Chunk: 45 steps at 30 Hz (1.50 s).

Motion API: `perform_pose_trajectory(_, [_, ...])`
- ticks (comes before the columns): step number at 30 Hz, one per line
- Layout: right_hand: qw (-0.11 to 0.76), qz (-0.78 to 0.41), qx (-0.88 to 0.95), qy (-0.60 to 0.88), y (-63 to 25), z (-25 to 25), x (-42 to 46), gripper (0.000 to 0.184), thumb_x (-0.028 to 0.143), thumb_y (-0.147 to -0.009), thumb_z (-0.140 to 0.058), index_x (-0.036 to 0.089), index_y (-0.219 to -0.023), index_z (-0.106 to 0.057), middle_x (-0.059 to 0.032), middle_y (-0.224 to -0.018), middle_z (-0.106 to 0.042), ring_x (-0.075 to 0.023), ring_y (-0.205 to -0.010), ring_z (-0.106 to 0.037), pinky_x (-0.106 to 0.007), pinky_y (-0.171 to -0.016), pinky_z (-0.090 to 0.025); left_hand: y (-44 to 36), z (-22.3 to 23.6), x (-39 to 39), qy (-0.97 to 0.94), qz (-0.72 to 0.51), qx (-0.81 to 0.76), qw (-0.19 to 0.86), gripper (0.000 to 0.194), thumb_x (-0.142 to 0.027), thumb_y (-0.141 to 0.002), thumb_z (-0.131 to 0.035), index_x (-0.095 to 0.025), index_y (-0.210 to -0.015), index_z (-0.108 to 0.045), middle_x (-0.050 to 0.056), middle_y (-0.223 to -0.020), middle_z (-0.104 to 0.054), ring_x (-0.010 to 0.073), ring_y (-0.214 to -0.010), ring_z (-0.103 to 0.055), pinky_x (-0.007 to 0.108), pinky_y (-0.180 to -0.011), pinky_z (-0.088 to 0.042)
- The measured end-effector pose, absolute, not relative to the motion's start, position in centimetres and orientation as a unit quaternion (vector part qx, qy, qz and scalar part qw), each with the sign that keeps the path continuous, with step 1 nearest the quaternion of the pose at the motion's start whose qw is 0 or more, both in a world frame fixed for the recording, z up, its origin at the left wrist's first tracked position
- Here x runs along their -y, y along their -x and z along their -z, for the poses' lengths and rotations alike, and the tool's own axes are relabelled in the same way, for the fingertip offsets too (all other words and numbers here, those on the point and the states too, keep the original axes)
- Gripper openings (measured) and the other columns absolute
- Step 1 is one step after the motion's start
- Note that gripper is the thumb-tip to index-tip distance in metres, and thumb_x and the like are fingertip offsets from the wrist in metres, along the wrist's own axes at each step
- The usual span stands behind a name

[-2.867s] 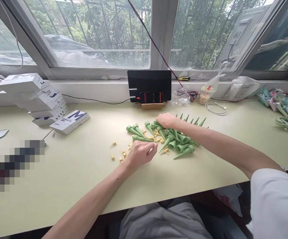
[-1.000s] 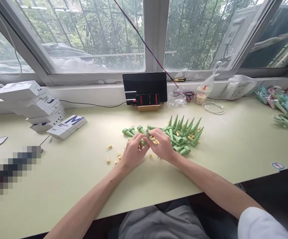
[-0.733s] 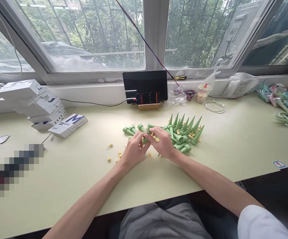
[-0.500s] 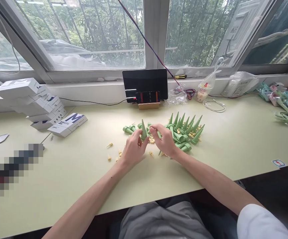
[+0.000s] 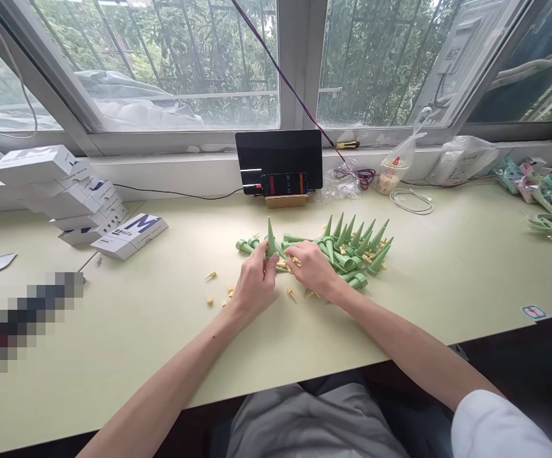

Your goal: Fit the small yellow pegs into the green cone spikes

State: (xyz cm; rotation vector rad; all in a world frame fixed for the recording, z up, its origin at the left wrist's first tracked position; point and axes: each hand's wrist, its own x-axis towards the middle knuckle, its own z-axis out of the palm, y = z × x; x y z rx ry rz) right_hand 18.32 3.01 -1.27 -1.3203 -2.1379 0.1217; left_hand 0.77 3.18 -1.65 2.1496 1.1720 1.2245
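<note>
My left hand (image 5: 255,277) is closed around a green plastic watering spike (image 5: 270,238), a hollow cone held upright with its tip up. Just to the right, my right hand (image 5: 312,266) is low over the pile, its fingers bent and drawn together. Whatever lies at those fingertips is too small and partly hidden to make out. Around them lie more green spikes (image 5: 343,259), several standing tip up at the right and others on their sides. Small yellow nozzle pieces (image 5: 291,294) are scattered among and in front of the spikes, with a few loose ones (image 5: 209,299) left of my left hand.
A phone showing a timer (image 5: 284,184) leans against a black tablet (image 5: 278,156) at the back. White boxes (image 5: 130,235) are stacked at the left. A bagged cup (image 5: 392,175), a coiled white cable (image 5: 412,201) and wrapped pastel items (image 5: 543,187) sit along the right.
Both hands were together at the green spike; my right hand has let go and moved right and down to the pile. The spike now stands higher in my left hand.
</note>
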Motion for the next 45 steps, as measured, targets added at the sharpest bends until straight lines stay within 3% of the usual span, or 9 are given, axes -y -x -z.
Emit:
perform_pose_trajectory(5, [0.238, -0.039, 0.835, 0.494, -18.3, 1.5, -3.0, 0.009, 0.015, -0.095, -0.059, 0.016, -0.095, -0.068, -0.0077, -0.092, -0.065, -0.0216, -0.091, -0.057, -0.036, -0.085, -0.040, -0.9, 1.5, -3.0, -0.767, -0.426, -0.444, 0.181, 0.031, -0.034, -0.097, -0.050, -0.018, -0.124, -0.056, 0.002, -0.083, -0.063, 0.0086, -0.049, -0.048, 0.024, -0.050, -0.042])
perform_pose_trajectory(15, [0.232, -0.020, 0.840, 0.491, -18.3, 1.6, -3.1, 0.031, 0.014, -0.100, -0.048, 0.016, -0.072, -0.062, -0.0040, -0.079, -0.058, -0.0164, -0.077, -0.050, -0.030, -0.078, -0.038, -1.2, 1.2, -2.7, -0.767, -0.416, -0.464, 0.154, 0.039, -0.036, -0.091, -0.057, -0.017, -0.126, -0.055, -0.002, -0.074, -0.057, 0.0065, -0.043, -0.040, 0.023, -0.049, -0.041])
perform_pose_trajectory(31, [0.213, 0.013, 0.835, 0.508, -18.1, 1.2, -3.0, 0.027, 0.010, -0.100, -0.044, 0.015, -0.084, -0.065, -0.0077, -0.081, -0.062, -0.0205, -0.081, -0.054, -0.033, -0.079, -0.040, -1.1, 1.3, -2.8, -0.769, -0.424, -0.453, 0.154, 0.034, -0.033, -0.091, -0.057, -0.017, -0.121, -0.056, -0.005, -0.067, -0.053, 0.0073, -0.043, -0.040, 0.022, -0.049, -0.039])
perform_pose_trajectory(38, [0.287, -0.009, 0.820, 0.495, -18.0, 1.3, -3.0, 0.023, 0.012, -0.101, -0.044, 0.015, -0.090, -0.064, -0.0080, -0.085, -0.067, -0.0211, -0.081, -0.055, -0.033, -0.082, -0.043, -1.2, 0.6, -2.7, -0.719, -0.436, -0.467, 0.274, 0.034, -0.038, -0.093, -0.055, -0.017, -0.120, -0.055, 0.000, -0.074, -0.061, 0.0113, -0.048, -0.056, 0.025, -0.048, -0.045])
perform_pose_trajectory(45, [0.363, -0.037, 0.805, 0.467, -17.9, 1.1, -2.7, 0.021, 0.012, -0.101, -0.042, 0.015, -0.092, -0.061, -0.0080, -0.086, -0.066, -0.0213, -0.082, -0.055, -0.030, -0.074, -0.045, -1.1, 0.2, -3.0, -0.620, -0.466, -0.471, 0.420, 0.041, -0.045, -0.089, -0.059, -0.016, -0.118, -0.055, 0.002, -0.079, -0.063, 0.0124, -0.048, -0.060, 0.025, -0.040, -0.046])
